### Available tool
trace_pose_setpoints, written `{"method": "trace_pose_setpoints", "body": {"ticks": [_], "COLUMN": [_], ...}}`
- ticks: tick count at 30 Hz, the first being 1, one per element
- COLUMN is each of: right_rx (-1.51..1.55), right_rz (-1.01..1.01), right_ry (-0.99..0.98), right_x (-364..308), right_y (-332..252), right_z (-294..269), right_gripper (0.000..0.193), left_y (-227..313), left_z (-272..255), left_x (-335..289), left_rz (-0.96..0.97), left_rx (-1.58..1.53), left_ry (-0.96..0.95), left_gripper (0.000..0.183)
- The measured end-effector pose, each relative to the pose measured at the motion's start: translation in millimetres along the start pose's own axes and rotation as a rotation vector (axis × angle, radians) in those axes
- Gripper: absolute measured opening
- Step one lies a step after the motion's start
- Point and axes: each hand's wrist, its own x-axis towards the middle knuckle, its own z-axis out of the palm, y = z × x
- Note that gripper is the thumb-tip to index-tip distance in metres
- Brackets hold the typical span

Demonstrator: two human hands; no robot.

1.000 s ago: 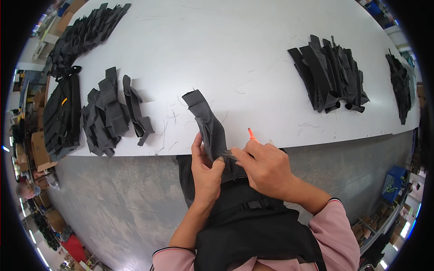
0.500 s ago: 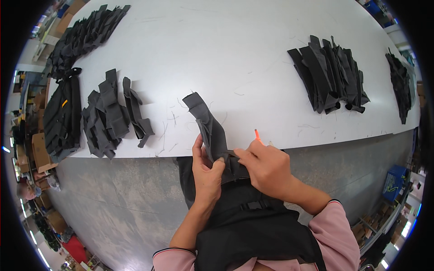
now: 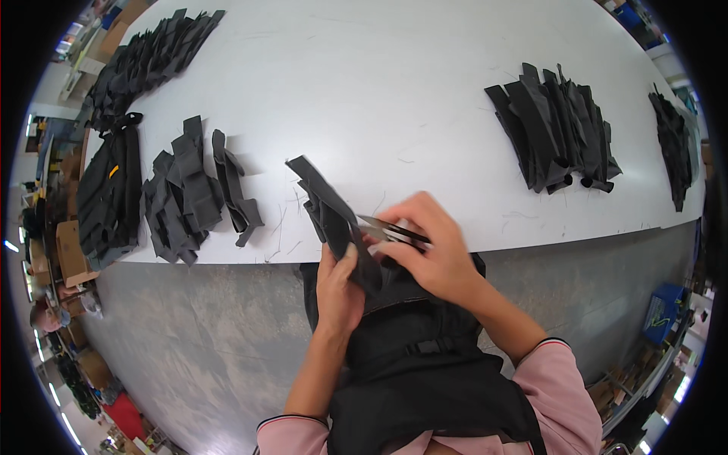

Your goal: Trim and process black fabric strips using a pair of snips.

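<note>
A dark grey fabric strip (image 3: 331, 218), folded and stitched, slants up over the table's near edge. Closed on its lower part is my left hand (image 3: 339, 296), thumb in front. My right hand (image 3: 442, 254) grips thread snips (image 3: 408, 232) with black handles and pale metal blades. The blade tips lie at the strip's right edge, close to my left fingers; whether they touch a thread cannot be seen. Part of the strip is hidden behind my left thumb.
On the white table (image 3: 341, 91) lie a single strip (image 3: 236, 189), a strip pile (image 3: 182, 189), a black bag-like piece (image 3: 111, 193) and another heap (image 3: 152, 64) at left. More strips (image 3: 553, 129) and a dark bundle (image 3: 673, 148) lie right. Loose threads are scattered about.
My left hand has turned the strip, its top tilting further left. The snips in my right hand have swung round, so their blades now point left at the strip's edge.
</note>
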Motion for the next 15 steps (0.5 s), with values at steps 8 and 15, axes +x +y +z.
{"method": "trace_pose_setpoints", "body": {"ticks": [8, 15], "right_rx": [0.081, -0.241], "right_rz": [0.159, -0.085], "right_ry": [-0.063, 0.054], "right_x": [-47, -48], "right_y": [28, 10], "right_z": [40, 29], "right_gripper": [0.035, 0.035], "left_y": [13, 13], "left_z": [-11, -12], "left_x": [15, 22], "left_rz": [0.065, 0.013], "left_rx": [-0.122, -0.358], "left_ry": [-0.161, -0.206], "left_gripper": [0.052, 0.057]}}
